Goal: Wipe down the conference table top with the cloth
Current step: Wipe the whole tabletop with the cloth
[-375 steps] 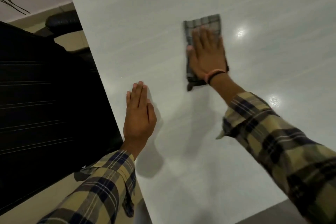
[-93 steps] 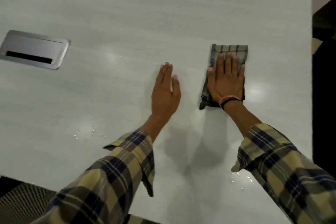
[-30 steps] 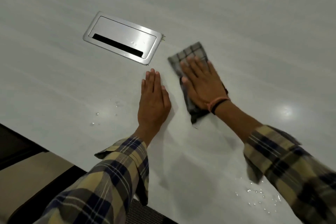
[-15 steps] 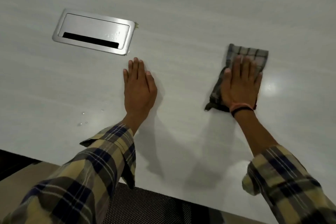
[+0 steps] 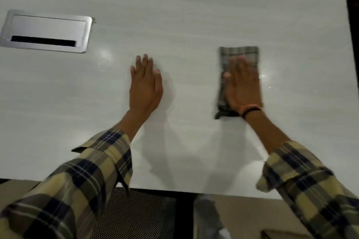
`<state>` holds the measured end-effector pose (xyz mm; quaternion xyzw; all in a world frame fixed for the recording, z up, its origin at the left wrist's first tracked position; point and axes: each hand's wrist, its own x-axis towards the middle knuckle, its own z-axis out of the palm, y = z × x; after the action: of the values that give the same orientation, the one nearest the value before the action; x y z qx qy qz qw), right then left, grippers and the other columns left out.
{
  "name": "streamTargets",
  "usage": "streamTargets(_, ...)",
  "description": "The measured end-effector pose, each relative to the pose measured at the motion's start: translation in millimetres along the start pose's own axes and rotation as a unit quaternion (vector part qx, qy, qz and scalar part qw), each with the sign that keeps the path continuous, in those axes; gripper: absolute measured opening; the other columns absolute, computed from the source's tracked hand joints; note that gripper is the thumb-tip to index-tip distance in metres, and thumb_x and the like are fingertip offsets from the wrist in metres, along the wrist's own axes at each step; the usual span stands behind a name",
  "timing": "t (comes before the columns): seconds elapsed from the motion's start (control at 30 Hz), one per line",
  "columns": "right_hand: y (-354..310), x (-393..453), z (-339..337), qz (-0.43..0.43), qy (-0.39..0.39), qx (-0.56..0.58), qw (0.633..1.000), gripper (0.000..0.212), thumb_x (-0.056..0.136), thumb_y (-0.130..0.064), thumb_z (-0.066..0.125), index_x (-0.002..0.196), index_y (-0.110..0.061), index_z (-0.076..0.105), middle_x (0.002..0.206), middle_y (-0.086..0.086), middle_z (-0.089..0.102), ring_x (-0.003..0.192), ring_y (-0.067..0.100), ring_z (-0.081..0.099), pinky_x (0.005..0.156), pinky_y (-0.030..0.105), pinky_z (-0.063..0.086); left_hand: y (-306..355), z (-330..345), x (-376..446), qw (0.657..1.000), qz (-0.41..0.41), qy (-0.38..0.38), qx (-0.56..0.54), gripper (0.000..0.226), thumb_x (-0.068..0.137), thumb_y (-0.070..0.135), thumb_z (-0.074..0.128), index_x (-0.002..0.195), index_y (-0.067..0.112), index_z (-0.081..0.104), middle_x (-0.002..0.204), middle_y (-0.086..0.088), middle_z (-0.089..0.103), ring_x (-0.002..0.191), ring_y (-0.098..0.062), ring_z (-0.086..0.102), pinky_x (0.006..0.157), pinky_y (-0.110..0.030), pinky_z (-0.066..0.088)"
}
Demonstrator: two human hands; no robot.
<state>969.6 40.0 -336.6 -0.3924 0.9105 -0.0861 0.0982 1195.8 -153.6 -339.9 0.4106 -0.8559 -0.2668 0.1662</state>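
Cloth swept away from the cable box

The right hand (image 5: 242, 85) presses flat on the folded plaid cloth (image 5: 239, 53), now well right of the metal cable box (image 5: 46, 31) it neared a second ago; the left hand (image 5: 145, 85) rests flat, fingers straight, on the tabletop (image 5: 194, 15), so wiping moves on rightward.

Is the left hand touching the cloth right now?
No, the left hand lies flat on the bare table, apart from the cloth under the right hand.

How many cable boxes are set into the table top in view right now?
1. The metal cable box sits at the far left of the table top, left of the bare left hand. Others may lie outside the frame.
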Motion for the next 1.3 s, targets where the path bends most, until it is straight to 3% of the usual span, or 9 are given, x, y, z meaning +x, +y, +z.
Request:
streamTargets(0.13, 132.8, -25.0, -39.5, 0.178, 0.015, -0.008, 0.984, 0.070, 0.103, -0.055, 0.006, 0.165, -0.023, 0.015, 0.172, 0.009, 0.011, 0.159, 0.028, 0.008, 0.128, 0.053, 0.005, 63.5, 48.2, -15.8, 0.996, 0.070, -0.048, -0.038, 0.058, 0.111, 0.032, 0.028, 0.160, 0.002, 0.031, 0.171, -0.011, 0.022, 0.161, -0.022, 0.009, 0.130, -0.032, -0.004)
streamTargets(0.3, 148.9, 2.1, -54.8, 0.238, 0.013, -0.011, 0.971, 0.061, 0.109, -0.045, 0.014, 0.165, -0.021, 0.011, 0.172, 0.009, 0.009, 0.159, 0.029, 0.004, 0.128, 0.052, 0.002, 132.8, 93.0, -26.9, 0.988, 0.105, -0.092, -0.064, 0.057, 0.111, 0.031, 0.027, 0.161, 0.004, 0.029, 0.172, -0.009, 0.021, 0.161, -0.020, 0.007, 0.130, -0.031, -0.005)
streamTargets(0.57, 116.0, -53.6, -39.3, -0.082, -0.038, -0.040, 0.995, 0.059, 0.109, -0.045, 0.015, 0.165, -0.026, 0.009, 0.172, 0.000, 0.002, 0.160, 0.020, -0.003, 0.129, 0.046, -0.002, 185.6, 143.6, -20.9, 0.985, 0.130, -0.111, 0.030, 0.061, 0.110, 0.035, 0.022, 0.161, 0.002, 0.028, 0.171, -0.012, 0.022, 0.161, -0.023, 0.009, 0.132, -0.046, 0.002)
streamTargets(0.7, 240.3, -93.9, -55.9, 0.054, 0.001, -0.053, 0.997, 0.065, 0.108, -0.052, 0.009, 0.163, -0.021, 0.025, 0.170, 0.007, 0.018, 0.158, 0.026, 0.017, 0.126, 0.053, 0.016, 188.2, 149.5, -24.1, 0.985, 0.131, -0.090, 0.068, 0.058, 0.111, 0.030, 0.026, 0.161, 0.001, 0.027, 0.171, -0.013, 0.021, 0.161, -0.022, 0.009, 0.132, -0.047, 0.004)
streamTargets(0.8, 277.8, -34.8, -78.5, 0.177, 0.007, -0.041, 0.983, 0.070, 0.103, -0.053, 0.007, 0.164, -0.020, 0.017, 0.171, 0.010, 0.014, 0.159, 0.028, 0.010, 0.127, 0.055, 0.007, 188.8, 151.4, -24.3, 0.984, 0.133, -0.079, 0.084, 0.057, 0.111, 0.029, 0.028, 0.161, 0.001, 0.027, 0.171, -0.012, 0.021, 0.161, -0.022, 0.010, 0.132, -0.047, 0.005)
streamTargets(0.9, 237.7, 33.7, -76.6, 0.136, 0.021, -0.042, 0.990, 0.067, 0.104, -0.045, 0.013, 0.164, -0.016, 0.016, 0.171, 0.014, 0.012, 0.159, 0.029, 0.007, 0.125, 0.043, -0.013, 188.4, 150.8, -22.8, 0.984, 0.129, -0.090, 0.087, 0.057, 0.112, 0.030, 0.028, 0.162, 0.003, 0.024, 0.172, -0.010, 0.018, 0.162, -0.020, 0.007, 0.132, -0.046, 0.005)
streamTargets(1.0, 178.1, 33.5, -59.5, 0.030, 0.013, -0.048, 0.998, 0.064, 0.106, -0.046, 0.013, 0.164, -0.019, 0.014, 0.171, 0.010, 0.014, 0.159, 0.028, 0.008, 0.128, 0.052, 0.003, 190.8, 149.3, -22.2, 0.984, 0.121, -0.095, 0.088, 0.058, 0.111, 0.030, 0.028, 0.163, 0.004, 0.024, 0.172, -0.009, 0.018, 0.161, -0.018, 0.007, 0.132, -0.045, 0.006)
streamTargets(1.13, 183.2, -82.3, -47.5, -0.082, -0.031, -0.055, 0.995, 0.061, 0.109, -0.044, 0.022, 0.165, -0.021, 0.011, 0.173, 0.006, 0.006, 0.160, 0.025, 0.001, 0.127, 0.054, 0.011, 191.2, 146.4, -24.2, 0.985, 0.118, -0.094, 0.085, 0.058, 0.111, 0.030, 0.030, 0.163, 0.006, 0.023, 0.173, -0.007, 0.018, 0.161, -0.016, 0.007, 0.132, -0.044, 0.007)
streamTargets(1.3, 281.9, -86.5, -70.8, 0.054, -0.004, -0.052, 0.997, 0.064, 0.106, -0.049, 0.020, 0.163, -0.020, 0.023, 0.171, 0.007, 0.017, 0.159, 0.025, 0.011, 0.126, 0.053, 0.015, 191.1, 147.7, -21.7, 0.985, 0.125, -0.087, 0.084, 0.058, 0.111, 0.031, 0.032, 0.163, 0.005, 0.025, 0.172, -0.008, 0.020, 0.161, -0.017, 0.009, 0.132, -0.044, 0.008)
